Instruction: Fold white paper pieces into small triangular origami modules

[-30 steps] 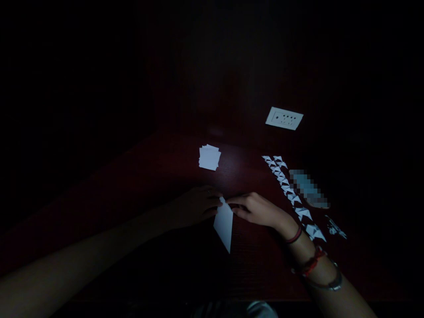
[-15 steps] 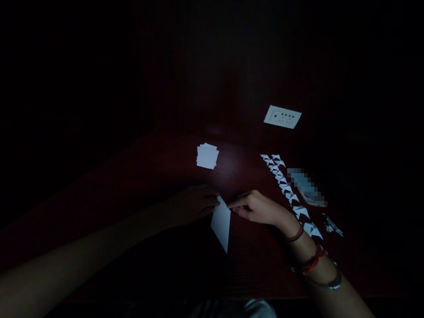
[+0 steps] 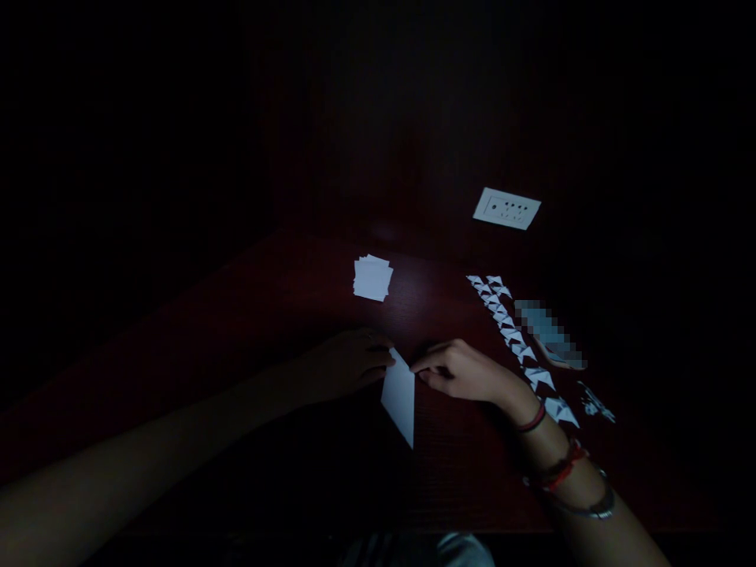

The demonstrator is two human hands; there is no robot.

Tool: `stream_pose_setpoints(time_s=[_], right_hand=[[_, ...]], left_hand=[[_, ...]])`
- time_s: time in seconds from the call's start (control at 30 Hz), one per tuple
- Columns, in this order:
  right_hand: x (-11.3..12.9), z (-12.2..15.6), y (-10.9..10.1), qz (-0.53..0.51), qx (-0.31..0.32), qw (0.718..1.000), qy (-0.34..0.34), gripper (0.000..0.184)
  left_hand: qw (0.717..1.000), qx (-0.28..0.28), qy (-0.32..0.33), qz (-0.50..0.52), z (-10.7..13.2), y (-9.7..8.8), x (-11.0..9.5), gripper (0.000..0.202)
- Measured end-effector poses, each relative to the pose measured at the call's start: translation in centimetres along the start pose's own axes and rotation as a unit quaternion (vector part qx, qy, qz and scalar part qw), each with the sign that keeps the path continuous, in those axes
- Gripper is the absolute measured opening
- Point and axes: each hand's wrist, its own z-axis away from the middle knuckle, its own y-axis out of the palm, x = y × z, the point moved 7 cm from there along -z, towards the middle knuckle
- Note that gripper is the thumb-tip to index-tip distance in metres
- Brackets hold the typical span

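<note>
White, smooth paper [image 3: 398, 402] lies on the dark red table [image 3: 283, 303] between the hands, a slanted four-sided shape with straight edges. The left hand [image 3: 353, 364] rests fingertips on its far left corner; the right hand [image 3: 464, 370] sets an extended index finger at its right corner, other fingers curled. In this gloom I cannot tell whether either pinches it, or if it is creased. Finished-looking, sharp-pointed folded pieces [image 3: 511, 336] line the right side; flat squares remain in an uneven stack [image 3: 372, 281] beyond.

A dim room (home or office, unclear) — a reddish desk [image 3: 437, 287], a wall socket [image 3: 506, 209] above it.
</note>
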Motion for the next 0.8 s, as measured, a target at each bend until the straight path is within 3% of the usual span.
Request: stream_pose_setpoints(time_s=[0.27,0.57,0.8], right_hand=[[-0.1,-0.6,1.2,-0.016,0.004,1.000,0.001,0.034],[-0.2,-1.3,1.0,0.008,-0.037,0.999,0.032,0.032],[0.0,-1.4,0.8,0.014,-0.019,0.999,0.022,0.031]], left_hand=[[1.000,-0.003,0.001,0.003,0.0,-0.3,-0.4,0.022],[1.000,-0.001,0.009,-0.006,-0.2,-0.7,-0.8,0.022],[1.000,0.027,0.001,-0.008,0.1,-0.6,-0.5,0.025]])
